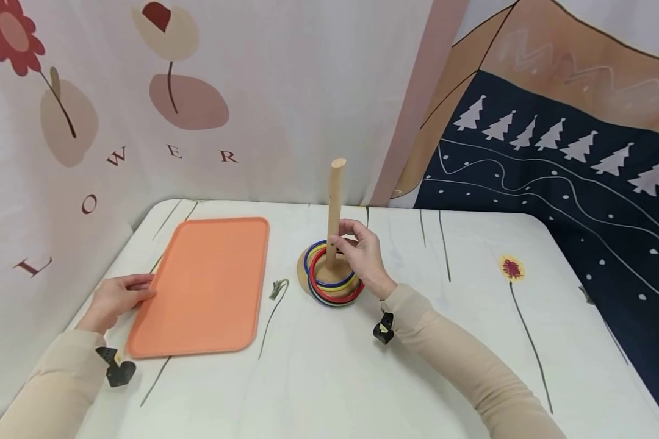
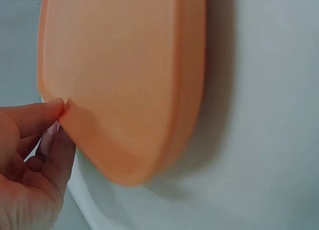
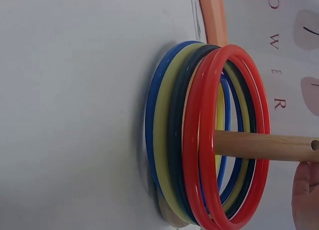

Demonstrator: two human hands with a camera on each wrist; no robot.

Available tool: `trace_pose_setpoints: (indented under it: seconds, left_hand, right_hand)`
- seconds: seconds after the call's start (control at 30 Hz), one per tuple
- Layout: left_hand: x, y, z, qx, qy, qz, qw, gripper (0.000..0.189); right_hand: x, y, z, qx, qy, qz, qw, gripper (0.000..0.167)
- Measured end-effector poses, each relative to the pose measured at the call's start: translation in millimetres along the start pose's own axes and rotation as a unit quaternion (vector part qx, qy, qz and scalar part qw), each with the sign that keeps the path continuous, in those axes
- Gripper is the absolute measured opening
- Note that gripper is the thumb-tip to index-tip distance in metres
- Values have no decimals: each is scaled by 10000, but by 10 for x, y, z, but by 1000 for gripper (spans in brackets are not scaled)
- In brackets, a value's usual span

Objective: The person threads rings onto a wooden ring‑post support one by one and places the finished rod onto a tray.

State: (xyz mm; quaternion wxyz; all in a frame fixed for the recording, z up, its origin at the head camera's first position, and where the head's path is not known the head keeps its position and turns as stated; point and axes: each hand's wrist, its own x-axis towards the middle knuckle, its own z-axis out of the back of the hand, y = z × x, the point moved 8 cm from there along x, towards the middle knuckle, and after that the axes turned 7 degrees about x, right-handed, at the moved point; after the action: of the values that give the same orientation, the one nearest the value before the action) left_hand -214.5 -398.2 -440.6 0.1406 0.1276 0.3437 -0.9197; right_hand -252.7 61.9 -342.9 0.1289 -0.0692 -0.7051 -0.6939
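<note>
An orange tray [image 1: 203, 286] with a raised rim is at the left of the table. At its left edge my left hand [image 1: 115, 299] pinches the rim between thumb and fingers, seen closely in the left wrist view. Upright near the middle is a wooden post [image 1: 335, 195] on a round wooden base [image 1: 302, 274]. Blue, yellow, dark and red rings [image 3: 192, 140] lie stacked around it, the red ones [image 3: 204, 110] on top. My right hand [image 1: 367, 256] holds the post with thumb and fingers above the rings; only its fingertips show in the right wrist view.
The white tabletop [image 1: 285, 390] bears printed flowers and stems. A printed curtain [image 1: 285, 97] hangs behind and at the left, and a dark patterned cloth [image 1: 554, 171] at the right. Black wrist cameras [image 1: 384, 329] sit on both sleeves.
</note>
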Motion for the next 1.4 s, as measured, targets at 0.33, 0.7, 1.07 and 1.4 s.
trace_pose_setpoints:
  seconds: [0.33,0.7,1.07,1.4]
  left_hand:
    - [27,-446,-344,-366,262,-572,9973,58]
    - [58,-1296,-1059,-991,738,-777,9893,49]
    - [4,-2014,-1795,-1365,950,-761,9831,45]
    - [-39,-2320,-2037,-1423,985,-806,9816,46]
  right_hand:
    - [151,-102,338,17,-422,187,9989,27]
    - [211,83,605,-114,-692,381,9968,29]
    - [191,-2,715,-284,-815,189,9961,28]
    - [160,-138,790,-533,-884,-7,9947,27]
